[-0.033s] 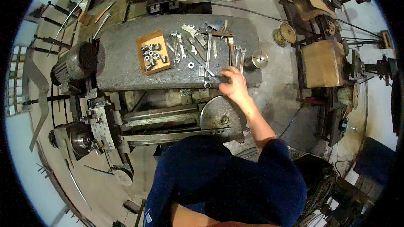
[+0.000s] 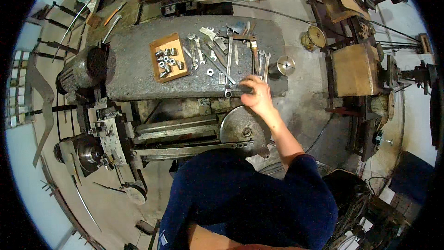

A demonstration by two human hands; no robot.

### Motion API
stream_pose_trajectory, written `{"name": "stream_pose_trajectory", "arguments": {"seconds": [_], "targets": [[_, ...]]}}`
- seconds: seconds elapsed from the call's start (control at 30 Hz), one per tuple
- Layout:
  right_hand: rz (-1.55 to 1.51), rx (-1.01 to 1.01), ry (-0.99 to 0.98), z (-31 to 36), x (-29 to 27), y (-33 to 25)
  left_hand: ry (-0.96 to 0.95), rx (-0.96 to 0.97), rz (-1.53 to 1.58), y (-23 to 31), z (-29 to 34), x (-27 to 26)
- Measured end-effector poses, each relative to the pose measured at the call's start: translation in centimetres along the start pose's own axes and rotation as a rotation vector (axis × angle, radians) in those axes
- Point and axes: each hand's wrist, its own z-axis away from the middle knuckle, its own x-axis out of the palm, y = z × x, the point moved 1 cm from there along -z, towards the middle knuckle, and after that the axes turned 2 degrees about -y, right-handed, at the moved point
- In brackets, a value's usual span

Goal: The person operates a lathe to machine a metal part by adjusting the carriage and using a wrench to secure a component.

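Observation:
Over the front right of the dark worktable [image 2: 134, 81], my right hand [image 2: 257, 95] has its fingers curled toward the thumb. Whatever sits between them is dark and I cannot make it out. Just left of my fingertips lie the end of a long ring spanner [image 2: 229, 60] and a slim metal bar [image 2: 225, 72]. Beyond the hand are several open-ended spanners [image 2: 267, 65] and a brush [image 2: 254, 48]. A loose nut [image 2: 210, 71] lies farther left, near a cardboard box [image 2: 159, 75] holding several metal fittings [image 2: 167, 59]. My left hand is out of sight.
A round slotted metal cylinder [image 2: 286, 65] stands at the table's right end. Between me and the table runs a machine with a large disc [image 2: 245, 127]. An electric motor [image 2: 83, 69] sits at left. Racks with a cardboard-covered box [image 2: 355, 70] stand at right.
My right hand has hardly moved; its fingers have shifted slightly lower over the same spot. The tools and the box stay put.

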Motion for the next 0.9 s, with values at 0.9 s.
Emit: {"name": "stream_pose_trajectory", "arguments": {"seconds": [0.9], "targets": [[-0.21, 0.551, -1.097, 30.6, 4.1, 6.0, -0.075, -0.241, 0.122, 0.9, 0.8, 0.6]]}}
